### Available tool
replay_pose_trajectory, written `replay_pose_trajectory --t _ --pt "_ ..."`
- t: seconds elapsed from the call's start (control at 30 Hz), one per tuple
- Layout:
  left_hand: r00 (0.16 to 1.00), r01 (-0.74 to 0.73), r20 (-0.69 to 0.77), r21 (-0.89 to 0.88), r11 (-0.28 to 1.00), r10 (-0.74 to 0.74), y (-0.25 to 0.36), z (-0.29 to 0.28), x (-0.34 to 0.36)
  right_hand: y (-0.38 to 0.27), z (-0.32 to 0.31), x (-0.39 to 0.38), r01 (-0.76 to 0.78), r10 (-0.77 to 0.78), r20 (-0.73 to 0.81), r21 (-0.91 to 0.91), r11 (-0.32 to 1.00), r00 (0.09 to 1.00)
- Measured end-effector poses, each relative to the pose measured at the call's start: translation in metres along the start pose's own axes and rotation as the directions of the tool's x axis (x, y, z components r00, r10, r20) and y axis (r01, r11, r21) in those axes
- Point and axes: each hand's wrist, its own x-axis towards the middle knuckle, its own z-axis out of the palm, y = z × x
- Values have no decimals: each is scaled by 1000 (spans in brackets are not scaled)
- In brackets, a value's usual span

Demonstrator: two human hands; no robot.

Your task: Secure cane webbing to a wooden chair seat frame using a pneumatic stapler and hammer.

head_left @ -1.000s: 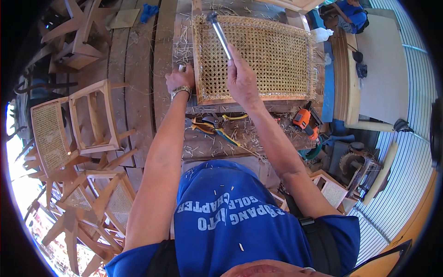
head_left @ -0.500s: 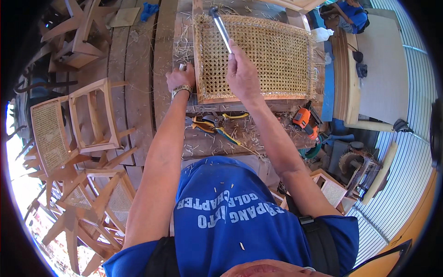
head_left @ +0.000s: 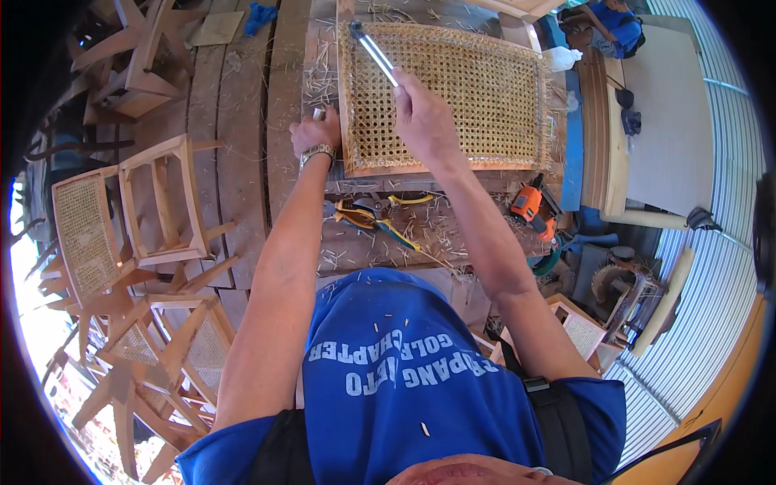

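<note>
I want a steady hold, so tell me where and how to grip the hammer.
Likely best by the hammer's handle end, from the near side, as the right hand does: the straight shaft slants away, with the dark head at the far end.

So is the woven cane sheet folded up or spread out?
Spread out: the woven cane sheet stretches across the wooden frame, its rows of holes in plain view, with no visible fold.
</note>
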Motion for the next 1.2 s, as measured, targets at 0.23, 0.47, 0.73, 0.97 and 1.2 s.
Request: replay_pose_trajectory --t 0.23,0.47,0.73,0.97,1.2 --pt "1000 0 19 -17 1000 1 4 -7 -6 3 -4 -7 27 -27 4 -61 998 1000" --pt "1000 14 16 -21 1000 -14 7 -10 -7 -6 -7 -9 -82 86 107 -41 996 990" --pt "999 32 39 -17 999 -32 4 -7 -6 3 -2 -14 -50 56 102 -56 997 993" --pt "999 28 38 -27 999 -27 4 -5 -3 5 7 -28 72 -73 -7 -96 993 997" --pt "998 50 34 -52 997 -48 8 -9 -8 5 10 -60 19 -19 0 -77 997 1000"
